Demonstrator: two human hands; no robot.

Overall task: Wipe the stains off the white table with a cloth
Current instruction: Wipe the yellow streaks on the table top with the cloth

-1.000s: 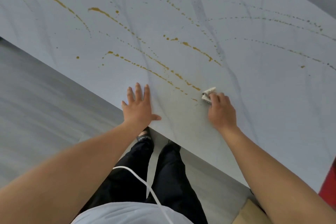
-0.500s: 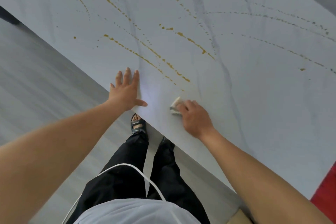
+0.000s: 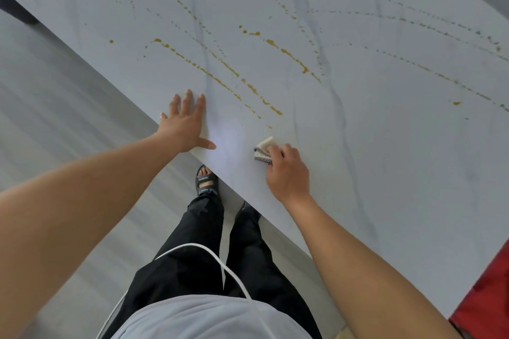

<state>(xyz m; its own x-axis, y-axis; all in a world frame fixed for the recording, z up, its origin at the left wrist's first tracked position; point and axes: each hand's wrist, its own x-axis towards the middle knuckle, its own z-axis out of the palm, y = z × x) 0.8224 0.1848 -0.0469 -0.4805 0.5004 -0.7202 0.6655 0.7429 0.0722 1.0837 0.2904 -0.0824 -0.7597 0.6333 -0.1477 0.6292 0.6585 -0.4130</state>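
The white marble-veined table point(image 3: 385, 146) runs diagonally across the view. Yellow-brown stains point(image 3: 220, 77) streak and dot its surface in long lines, the closest ending just beyond my right hand. My right hand point(image 3: 287, 170) grips a small folded white cloth point(image 3: 263, 150) and presses it on the table near the front edge. The cloth sticks out past my fingers on the left. My left hand point(image 3: 187, 124) lies flat on the table edge with fingers spread.
Grey floor point(image 3: 55, 118) lies left of the table. My legs in black trousers and a sandalled foot point(image 3: 206, 181) stand at the table edge. A white cable point(image 3: 217, 259) hangs across my front. Something red point(image 3: 487, 297) sits at the lower right.
My right hand has drawn the cloth back toward the table's front edge, away from the stain line's end. My left hand stays flat on the edge.
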